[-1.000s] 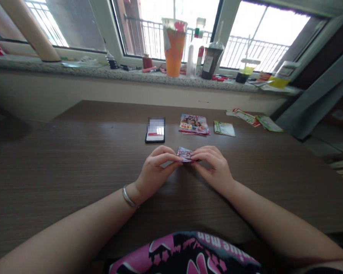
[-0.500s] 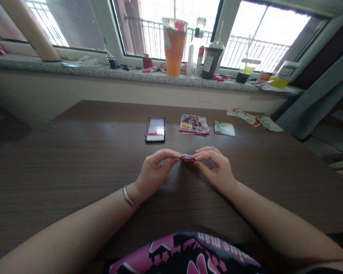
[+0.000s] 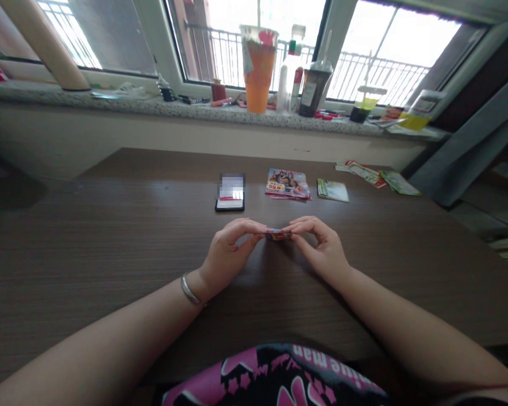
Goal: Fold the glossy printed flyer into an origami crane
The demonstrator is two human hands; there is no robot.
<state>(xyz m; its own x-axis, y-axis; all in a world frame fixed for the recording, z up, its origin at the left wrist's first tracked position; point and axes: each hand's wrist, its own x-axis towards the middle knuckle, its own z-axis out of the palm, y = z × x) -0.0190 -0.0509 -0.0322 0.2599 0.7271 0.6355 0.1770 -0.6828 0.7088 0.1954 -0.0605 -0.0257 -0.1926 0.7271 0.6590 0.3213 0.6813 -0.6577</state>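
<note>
Left hand (image 3: 232,248) and right hand (image 3: 324,248) face each other over bench (image 3: 152,248). Each grip closed, thumb and fingers pinching opposite ends of small printed paper (image 3: 278,234). Paper between grips, nearly edge-on, apparently just above bench. Beyond left grip: phone (image 3: 230,204). Straight beyond paper: leaflets (image 3: 288,184); right of those, pad (image 3: 332,190). Step in hand seems two-handed bending or straightening; cannot tell which. Next move likely calls for even pinch, ends level.

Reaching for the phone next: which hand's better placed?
Probably left: the left hand is just on the near side of the phone; the right hand is farther off. Both pinch the small printed piece, so the right would hold it alone.
</note>
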